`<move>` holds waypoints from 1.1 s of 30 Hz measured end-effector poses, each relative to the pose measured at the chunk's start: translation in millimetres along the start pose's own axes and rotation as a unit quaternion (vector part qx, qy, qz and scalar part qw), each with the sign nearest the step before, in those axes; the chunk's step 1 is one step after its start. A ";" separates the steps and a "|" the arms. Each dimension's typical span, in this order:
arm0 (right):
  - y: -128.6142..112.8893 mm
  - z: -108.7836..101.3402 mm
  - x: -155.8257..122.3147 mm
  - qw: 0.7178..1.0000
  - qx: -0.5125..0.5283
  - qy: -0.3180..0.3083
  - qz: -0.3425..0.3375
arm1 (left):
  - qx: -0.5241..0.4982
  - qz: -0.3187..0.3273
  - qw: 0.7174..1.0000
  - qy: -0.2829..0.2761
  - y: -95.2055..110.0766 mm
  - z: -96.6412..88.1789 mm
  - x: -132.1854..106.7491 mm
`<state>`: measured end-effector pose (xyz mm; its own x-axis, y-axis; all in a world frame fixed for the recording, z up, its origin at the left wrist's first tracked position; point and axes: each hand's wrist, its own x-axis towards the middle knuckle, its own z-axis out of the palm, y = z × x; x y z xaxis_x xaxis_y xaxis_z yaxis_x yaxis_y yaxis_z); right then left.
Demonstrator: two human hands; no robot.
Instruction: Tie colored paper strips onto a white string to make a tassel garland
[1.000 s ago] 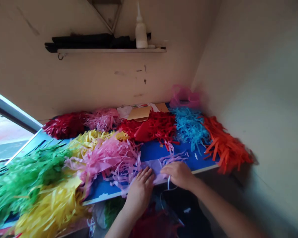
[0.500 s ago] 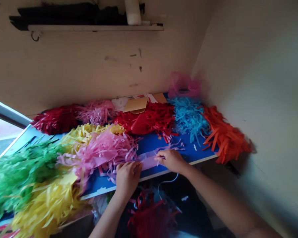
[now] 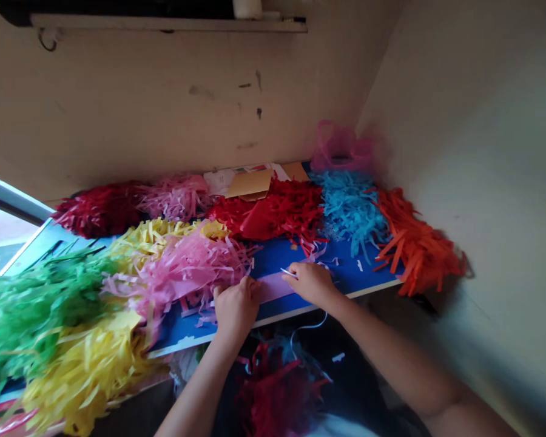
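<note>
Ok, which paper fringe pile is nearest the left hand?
The front pink pile, reaching the left hand; the big yellow pile and green pile lie farther off.

The person's left hand [image 3: 236, 309] sat low in the view, palm down, with its knuckles raised and its fingers [image 3: 251, 288] curled forward and pointing toward twelve o'clock. The right hand [image 3: 312, 285] lay just beside it, at about three o'clock from the left hand, also palm down. Its fingers [image 3: 295, 273] were drawn together and angled toward ten o'clock. The left forearm [image 3: 195, 388] rose from six o'clock at the bottom edge of the view, and the longer right forearm [image 3: 391, 355] reached in from about four o'clock. Both wrists were slightly bent, and the hands were not touching.
</note>
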<state>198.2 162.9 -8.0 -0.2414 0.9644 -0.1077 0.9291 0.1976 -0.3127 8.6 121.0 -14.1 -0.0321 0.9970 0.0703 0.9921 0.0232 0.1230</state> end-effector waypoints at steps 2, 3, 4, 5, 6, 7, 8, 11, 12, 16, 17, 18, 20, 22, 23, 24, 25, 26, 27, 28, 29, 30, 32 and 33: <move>-0.1 -0.2 0.7 1.000 -0.005 -0.006 0.002 | 0.002 -0.001 1.000 -0.002 0.2 1.0 0.3; -0.2 -0.2 0.8 1.000 -0.008 -0.009 0.003 | 0.003 -0.001 1.000 -0.002 0.4 1.2 0.3; -0.4 -0.2 0.9 1.000 -0.010 -0.011 0.005 | 0.004 -0.001 1.000 -0.001 0.6 1.4 0.3; -0.7 0.1 1.0 1.000 -0.012 -0.013 0.007 | 0.004 0.000 1.000 0.000 0.8 1.6 0.2; -1.1 0.4 1.2 1.000 -0.014 -0.014 0.008 | 0.004 0.003 1.000 0.001 0.9 1.8 0.1; -1.5 0.9 1.5 1.000 -0.016 -0.014 0.010 | 0.004 0.006 1.000 0.002 1.1 2.1 0.0; -1.9 1.2 1.8 1.000 -0.018 -0.014 0.011 | 0.004 0.010 1.000 0.005 1.2 2.4 -0.2; -3.5 -0.3 1.7 1.000 -0.026 -0.009 0.014 | 0.004 0.019 1.000 0.023 1.7 3.6 -1.3; -4.0 -2.1 0.7 0.999 -0.029 -0.003 0.015 | 0.004 0.021 0.999 0.034 2.1 3.8 -1.7; -5.3 -11.8 -11.0 0.995 -0.061 0.067 0.028 | 0.000 0.064 0.995 0.082 3.3 2.8 -2.1; -5.1 -13.3 -15.0 0.993 -0.069 0.091 0.013 | -0.002 0.089 0.992 0.086 3.2 1.8 -1.9; -4.7 -14.0 -18.8 0.992 -0.070 0.103 -0.025 | -0.005 0.117 0.989 0.085 3.0 0.4 -1.8; -2.9 -12.6 -24.3 0.984 -0.057 0.078 -0.146 | -0.007 0.175 0.981 0.077 1.8 -3.8 -2.6; 0.3 -9.4 -25.3 0.969 -0.031 0.020 -0.246 | -0.007 0.218 0.973 0.073 -0.7 -9.5 -5.3; 2.4 -7.8 -24.2 0.963 -0.020 0.001 -0.267 | -0.009 0.233 0.969 0.081 -2.6 -12.4 -7.2; 4.6 -6.6 -22.4 0.963 -0.013 -0.005 -0.270 | -0.011 0.245 0.965 0.097 -5.2 -15.1 -9.2; 6.9 -5.7 -20.1 0.964 -0.007 -0.004 -0.265 | -0.012 0.251 0.961 0.120 -8.4 -17.4 -10.9; 8.9 -5.1 -17.7 0.965 -0.003 0.000 -0.261 | -0.012 0.253 0.957 0.142 -12.3 -19.3 -12.1; 10.7 -4.6 -15.4 0.966 -0.001 0.003 -0.258 | -0.009 0.252 0.954 0.160 -16.8 -20.8 -12.9; 12.1 -4.1 -13.4 0.966 0.001 0.005 -0.259 | -0.006 0.246 0.954 0.172 -21.4 -21.8 -13.5; 13.1 -3.5 -11.7 0.966 0.004 0.006 -0.260 | -0.001 0.231 0.955 0.186 -25.7 -22.3 -14.2; 13.8 -2.8 -10.3 0.965 0.006 0.006 -0.260 | 0.003 0.206 0.955 0.213 -28.9 -22.2 -15.3; 14.6 -1.6 -8.0 0.965 0.012 0.005 -0.261 | -0.002 0.158 0.936 0.315 -30.0 -19.8 -19.5; 14.9 -1.5 -6.9 0.965 0.016 0.004 -0.260 | -0.013 0.163 0.920 0.355 -27.3 -17.3 -22.5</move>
<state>214.1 159.4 -10.5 -0.6712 0.7372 0.0783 0.6732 0.6503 -0.3521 -19.8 96.6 -1.9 0.1866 0.6504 0.7364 0.9602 -0.2793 0.0034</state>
